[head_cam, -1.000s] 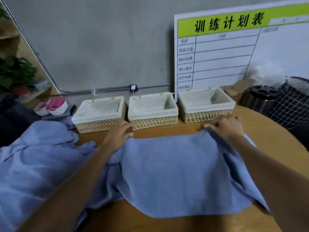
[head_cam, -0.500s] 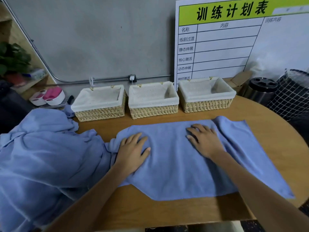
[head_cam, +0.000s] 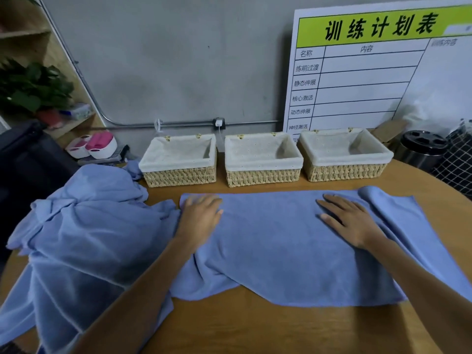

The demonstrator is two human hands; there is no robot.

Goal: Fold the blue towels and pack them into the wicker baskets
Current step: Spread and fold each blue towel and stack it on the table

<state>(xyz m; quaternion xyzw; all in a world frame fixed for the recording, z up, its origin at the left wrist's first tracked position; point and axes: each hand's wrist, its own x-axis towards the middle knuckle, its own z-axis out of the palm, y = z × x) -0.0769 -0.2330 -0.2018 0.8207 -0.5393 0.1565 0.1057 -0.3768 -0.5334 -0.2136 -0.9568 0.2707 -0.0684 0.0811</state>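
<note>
A blue towel lies spread across the round wooden table, with a raised fold near its right end. My left hand lies flat on its left part, fingers straight. My right hand presses flat on its right part, beside the fold. A heap of more blue towels sits at the left. Three wicker baskets with white liners stand in a row behind: left basket, middle basket, right basket. All three show only their liners inside.
A white board with a green header leans on the wall behind the baskets. A metal bin and a mesh basket stand at the right table edge. A plant and white-pink tubs sit at the left.
The towel was laid down flat on the table. Both hands went from holding its far edge to lying flat on it, then slid apart toward its two ends.
</note>
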